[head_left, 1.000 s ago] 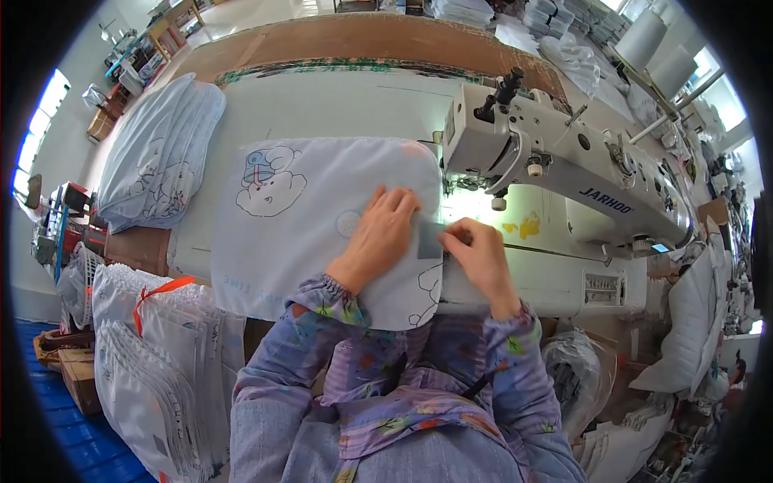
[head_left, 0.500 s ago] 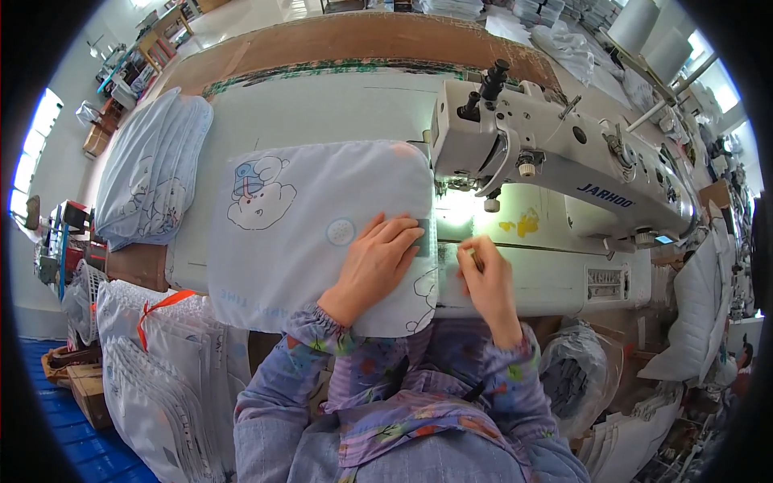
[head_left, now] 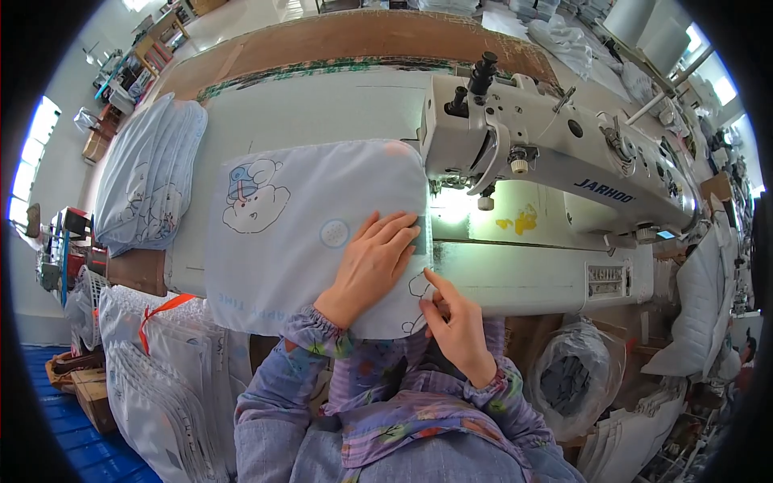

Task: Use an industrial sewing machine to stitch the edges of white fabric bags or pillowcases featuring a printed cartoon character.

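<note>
A white cloth panel (head_left: pixel 278 270) with rounded corners and printed cartoon bears lies flat on the sewing table. My left hand (head_left: pixel 369 262) rests on it, fingers stretched out toward the right edge. Beside those fingertips is a small grey patch (head_left: pixel 419 240) at the edge, partly covered. My right hand (head_left: pixel 457 322) is at the panel's lower right edge, index finger pointing forward and the other fingers curled. Something small and dark seems to sit between thumb and fingers, too hidden to name. Just beyond the panel's right edge stands the sewing machine (head_left: pixel 527 149), its lamp lit over the needle area.
A stack of similar pale blue panels (head_left: pixel 153 173) lies at the table's left end. More panels (head_left: pixel 153 386) hang below it, with a red ribbon (head_left: pixel 165 310). Under the table at right is a plastic bag of grey pieces (head_left: pixel 568 382). A brown board (head_left: pixel 346 40) runs behind the table.
My right hand has moved left and nearer to me, from the bare table onto the panel's right edge, its index finger now extended. My left hand stays flat on the panel.
</note>
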`<state>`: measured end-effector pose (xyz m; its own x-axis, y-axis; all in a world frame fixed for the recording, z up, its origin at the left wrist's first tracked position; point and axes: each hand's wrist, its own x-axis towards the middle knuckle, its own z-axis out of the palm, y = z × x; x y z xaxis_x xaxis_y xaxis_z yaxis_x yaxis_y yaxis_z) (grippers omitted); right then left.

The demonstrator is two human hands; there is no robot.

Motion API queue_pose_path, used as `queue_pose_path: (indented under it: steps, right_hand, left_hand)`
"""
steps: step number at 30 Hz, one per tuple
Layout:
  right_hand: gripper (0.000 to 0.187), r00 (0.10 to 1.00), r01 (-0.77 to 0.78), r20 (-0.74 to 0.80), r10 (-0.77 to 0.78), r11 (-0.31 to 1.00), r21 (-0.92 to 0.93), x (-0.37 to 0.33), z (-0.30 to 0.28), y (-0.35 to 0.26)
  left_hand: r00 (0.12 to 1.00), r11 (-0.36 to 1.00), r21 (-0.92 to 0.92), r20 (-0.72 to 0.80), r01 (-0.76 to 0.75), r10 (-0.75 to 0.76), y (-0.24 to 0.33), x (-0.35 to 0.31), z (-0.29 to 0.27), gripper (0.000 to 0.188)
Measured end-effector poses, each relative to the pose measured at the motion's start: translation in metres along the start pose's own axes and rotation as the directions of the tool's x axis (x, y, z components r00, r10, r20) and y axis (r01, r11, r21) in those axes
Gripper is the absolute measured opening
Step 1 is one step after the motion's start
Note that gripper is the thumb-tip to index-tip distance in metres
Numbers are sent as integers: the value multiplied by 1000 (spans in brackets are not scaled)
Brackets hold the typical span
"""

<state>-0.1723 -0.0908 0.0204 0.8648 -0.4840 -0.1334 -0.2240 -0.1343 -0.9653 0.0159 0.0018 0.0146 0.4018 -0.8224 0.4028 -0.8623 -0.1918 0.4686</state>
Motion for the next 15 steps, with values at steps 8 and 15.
queue_pose_path:
  steps: [8,15]
  right_hand:
    - [40,975,174,-84,-204,945,-275,57,-12,7]
    - [42,974,187,-79,-213,948,-259,36,-14,17]
  left_hand:
    - [998,998,-63,-60,-20,16,-21,45,12,23]
    - [996,991,-100,-12,-88,87,-14,43,17,24]
